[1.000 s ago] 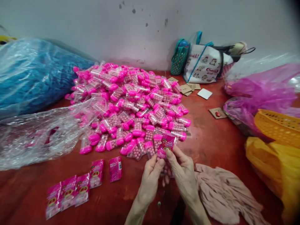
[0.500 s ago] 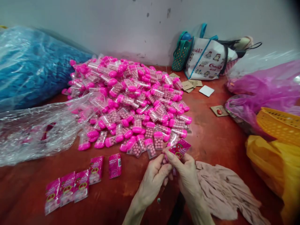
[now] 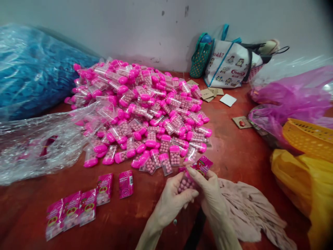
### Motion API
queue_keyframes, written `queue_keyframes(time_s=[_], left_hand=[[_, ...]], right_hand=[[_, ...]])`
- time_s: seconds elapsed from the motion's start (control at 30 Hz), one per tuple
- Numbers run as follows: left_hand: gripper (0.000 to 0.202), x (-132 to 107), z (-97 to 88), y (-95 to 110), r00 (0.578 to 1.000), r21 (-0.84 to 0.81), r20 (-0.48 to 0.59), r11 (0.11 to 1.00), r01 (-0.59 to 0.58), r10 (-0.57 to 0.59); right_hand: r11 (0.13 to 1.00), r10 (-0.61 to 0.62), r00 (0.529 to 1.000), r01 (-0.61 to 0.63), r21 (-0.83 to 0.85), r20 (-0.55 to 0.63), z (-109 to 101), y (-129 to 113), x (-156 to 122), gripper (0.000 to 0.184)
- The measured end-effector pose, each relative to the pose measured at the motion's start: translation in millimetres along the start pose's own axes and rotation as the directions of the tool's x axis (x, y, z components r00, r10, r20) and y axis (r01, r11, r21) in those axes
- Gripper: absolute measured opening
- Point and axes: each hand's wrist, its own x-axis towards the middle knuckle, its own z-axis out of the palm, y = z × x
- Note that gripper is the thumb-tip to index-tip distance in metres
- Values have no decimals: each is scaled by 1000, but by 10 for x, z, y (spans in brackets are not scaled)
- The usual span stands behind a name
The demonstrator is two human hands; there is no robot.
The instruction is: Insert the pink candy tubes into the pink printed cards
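Observation:
Between my hands is a small clear box of pink candy balls [image 3: 185, 184]. My left hand [image 3: 170, 199] is closed around its left side, thumb across the front. My right hand [image 3: 208, 189] pinches a printed pink sleeve [image 3: 203, 164] at the top of the box; how far the sleeve covers the box is hidden by my fingers. Beyond my hands lies a heap of candy boxes with pink caps [image 3: 143, 107]. To the left, several sleeved candy boxes [image 3: 71, 210] lie in a slanting row, and one flat pink sleeve [image 3: 126, 184] lies apart from them.
A crumpled beige cloth [image 3: 249, 208] lies right of my hands. Farther right are a yellow basket [image 3: 309, 139], a yellow bag [image 3: 293, 180] and a purple plastic bag [image 3: 293, 93]. Clear plastic sheeting [image 3: 33, 156] and a blue-filled bag [image 3: 39, 73] are at left. A printed tote [image 3: 226, 66] stands by the wall.
The candy box now shows between my hands, where my fingers mostly covered it before. My left thumb has shifted right across it, and the printed sleeve has tilted flatter in my right hand.

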Motion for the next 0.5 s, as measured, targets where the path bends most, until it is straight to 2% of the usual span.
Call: queue_keyframes(time_s=[0.1,0.2,0.33,0.43,0.5], left_hand=[[15,-20,-3,-12,999,62,-34,998,-15,17],[15,-33,0,-17,997,80,-65,996,-28,33],[19,-14,0,-21,998,-23,-37,999,40,-41],[21,14,0,-43,994,-82,-28,992,100,-103],[20,31,12,-71,992,-88,-45,990,113,-117]], right_hand=[[997,-42,997,37,-74,-68,3,52,-2,22],[997,-27,998,22,-80,-63,26,98,-33,22],[997,41,999,-42,-65,-10,43,125,-60,26],[989,43,999,-43,-142,0,21,126,-53,30],[973,2,1000,-7,-232,-24,-5,115,-38,30]])
